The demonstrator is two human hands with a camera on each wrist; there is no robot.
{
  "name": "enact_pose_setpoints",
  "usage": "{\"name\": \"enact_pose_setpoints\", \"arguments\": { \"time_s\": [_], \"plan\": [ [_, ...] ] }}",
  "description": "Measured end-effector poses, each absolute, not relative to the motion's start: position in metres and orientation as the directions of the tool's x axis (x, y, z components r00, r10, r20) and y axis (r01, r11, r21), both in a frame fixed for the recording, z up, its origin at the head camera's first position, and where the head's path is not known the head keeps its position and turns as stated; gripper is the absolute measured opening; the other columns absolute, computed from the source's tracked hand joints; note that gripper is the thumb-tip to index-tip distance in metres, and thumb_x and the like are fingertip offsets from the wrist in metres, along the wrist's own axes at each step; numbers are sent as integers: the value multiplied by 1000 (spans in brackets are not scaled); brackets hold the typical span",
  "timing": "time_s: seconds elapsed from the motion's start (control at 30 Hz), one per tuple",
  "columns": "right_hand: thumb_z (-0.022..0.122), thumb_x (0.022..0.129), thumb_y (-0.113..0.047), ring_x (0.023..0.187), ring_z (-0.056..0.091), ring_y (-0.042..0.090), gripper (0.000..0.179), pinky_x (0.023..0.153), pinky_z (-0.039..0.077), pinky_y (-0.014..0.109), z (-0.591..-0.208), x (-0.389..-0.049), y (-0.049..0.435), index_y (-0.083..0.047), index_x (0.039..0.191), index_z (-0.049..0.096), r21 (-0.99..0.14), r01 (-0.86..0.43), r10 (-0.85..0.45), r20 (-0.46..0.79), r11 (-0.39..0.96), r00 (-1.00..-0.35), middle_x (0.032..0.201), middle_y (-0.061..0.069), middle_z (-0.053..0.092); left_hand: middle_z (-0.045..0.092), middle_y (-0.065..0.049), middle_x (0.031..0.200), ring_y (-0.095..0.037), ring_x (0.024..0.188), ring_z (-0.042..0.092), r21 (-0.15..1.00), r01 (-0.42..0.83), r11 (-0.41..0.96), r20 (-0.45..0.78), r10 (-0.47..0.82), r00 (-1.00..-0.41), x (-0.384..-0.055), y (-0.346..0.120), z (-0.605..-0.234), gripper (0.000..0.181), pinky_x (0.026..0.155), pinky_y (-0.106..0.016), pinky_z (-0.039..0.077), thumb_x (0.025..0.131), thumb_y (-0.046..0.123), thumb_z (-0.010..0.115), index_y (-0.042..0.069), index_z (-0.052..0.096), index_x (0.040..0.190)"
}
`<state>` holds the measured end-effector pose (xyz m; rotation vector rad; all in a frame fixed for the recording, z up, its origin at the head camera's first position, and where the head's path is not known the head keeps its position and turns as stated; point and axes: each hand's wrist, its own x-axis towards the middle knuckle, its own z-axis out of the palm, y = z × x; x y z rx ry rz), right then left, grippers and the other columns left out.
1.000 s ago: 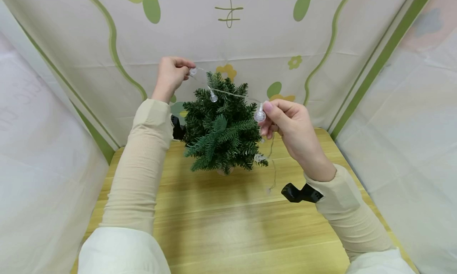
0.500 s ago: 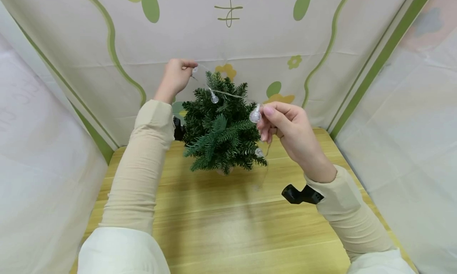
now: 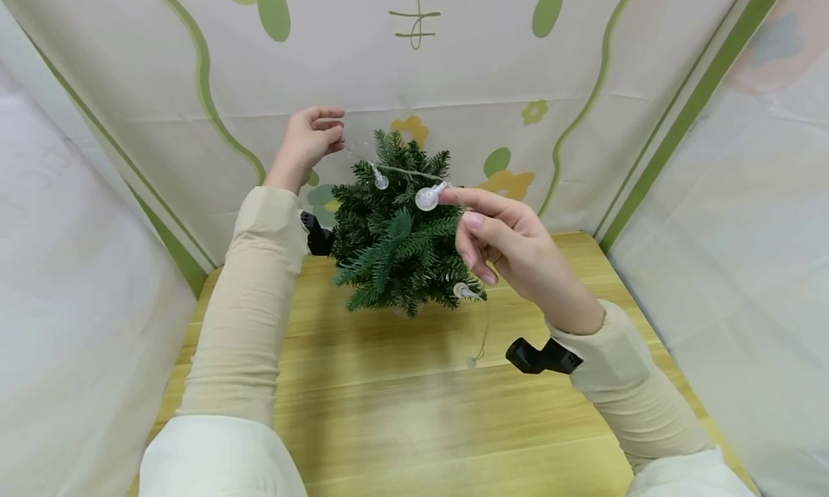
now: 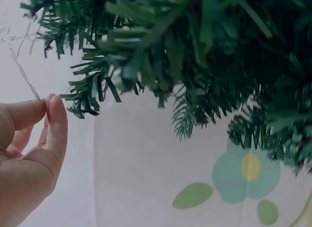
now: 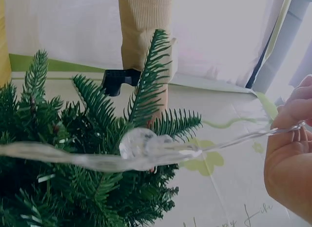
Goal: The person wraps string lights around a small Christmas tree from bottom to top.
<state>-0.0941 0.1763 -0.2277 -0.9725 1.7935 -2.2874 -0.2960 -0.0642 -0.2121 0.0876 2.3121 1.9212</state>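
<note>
A string of clear bulb lights (image 3: 409, 171) runs between both hands across the upper branches of a small green artificial Christmas tree (image 3: 401, 231). At the tree's upper left, my left hand (image 3: 309, 139) pinches the thin wire between thumb and fingertips, as the left wrist view shows. My right hand (image 3: 512, 242) holds the string in front of the tree's right side, its index finger stretched out behind a round bulb (image 3: 427, 198). Another bulb (image 3: 381, 182) lies against the upper branches. Below the right hand, a bulb (image 3: 460, 290) hangs by the lower right branches.
The tree stands on a light wooden table (image 3: 388, 411). A printed white cloth (image 3: 479, 58) rises behind it, with pale cloth walls on both sides. Each wrist carries a black camera mount, the right one (image 3: 540, 355) over the table.
My right hand has shifted left, stretching its index finger and bringing the bulb over the tree. My left hand first moved slightly right, then back left and apart from the bulb it held.
</note>
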Motion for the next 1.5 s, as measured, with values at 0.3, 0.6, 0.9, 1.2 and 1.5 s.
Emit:
{"name": "enact_pose_setpoints", "arguments": {
  "time_s": [0.3, 0.6, 0.9, 1.2, 1.5],
  "plan": [
    [41, 101, -12, 43, 38, 13, 35, 36, 29, 30, -230, -97, 167, -16, 134, 54, -907, -295, -539, 418, -302, -731, 68, -5, 58, 40, -9, 148, -16, 119, 53, 970, -174, -170, -154, 125, -980, -294, -63, -214, 50, 102, -18, 46, 93, -5, 53, 7, 44, 141],
    [42, 101, -16, 46, 44, 11, 54, 39, 35, 30, -230, -93, 155, 6, 147, 26, -953, -238, -632, 302, -186, -714, 71, -4, 61, 32, -13, 153, -22, 137, 41, 994, -104, -15, -100, 173, -980, -291, -72, -221, 56, 111, -26, 38, 91, -11, 42, 7, 39, 144],
    [47, 101, -28, 52, 48, 12, 65, 43, 39, 28, -241, -92, 142, 6, 148, 19, -969, -197, -760, 238, -146, -605, 79, -4, 61, 33, -13, 153, -22, 130, 50, 886, 55, 460, -55, 222, -973, -289, -92, -234, 50, 107, -32, 43, 98, 9, 49, 9, 36, 146],
    [45, 99, -13, 55, 48, 9, 61, 50, 41, 23, -252, -89, 126, 0, 152, 16, -991, -109, -772, 134, -84, -621, 81, 0, 60, 53, -22, 137, -23, 95, 65, 651, 213, 729, 56, 234, -971, -295, -98, -248, 34, 48, -12, 35, 98, 5, 45, -4, 56, 129],
    [42, 98, -7, 55, 49, 11, 60, 49, 42, 25, -259, -86, 115, -1, 152, 16, -992, -120, -774, 95, -25, -626, 81, 10, 60, 62, -24, 115, -9, 66, 59, 693, 223, 685, 65, 249, -966, -295, -100, -253, 30, 62, -17, 50, 101, 12, 44, -2, 57, 124]
  ]
}}
